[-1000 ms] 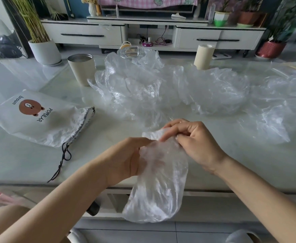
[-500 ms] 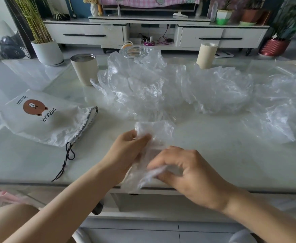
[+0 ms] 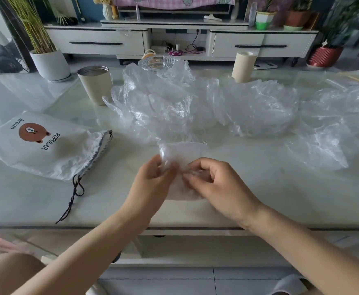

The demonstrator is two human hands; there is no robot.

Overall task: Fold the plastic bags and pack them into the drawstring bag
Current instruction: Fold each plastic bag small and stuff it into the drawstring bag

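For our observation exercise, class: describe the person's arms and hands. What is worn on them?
Nothing is worn. The left hand and right hand show no gloves, rings, watch or bracelet, and both arms are bare to the frame edge, with no sleeves in view.

Hands: left hand (image 3: 153, 184) and right hand (image 3: 214, 184) pinch a folded plastic bag (image 3: 183, 152) on the table (image 3: 259, 188).
Beside: drawstring bag (image 3: 46, 150) lies left.

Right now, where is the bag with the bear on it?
In the head view, the drawstring bag lies on the left side of the table, in front of the beige cup and left of the left hand.
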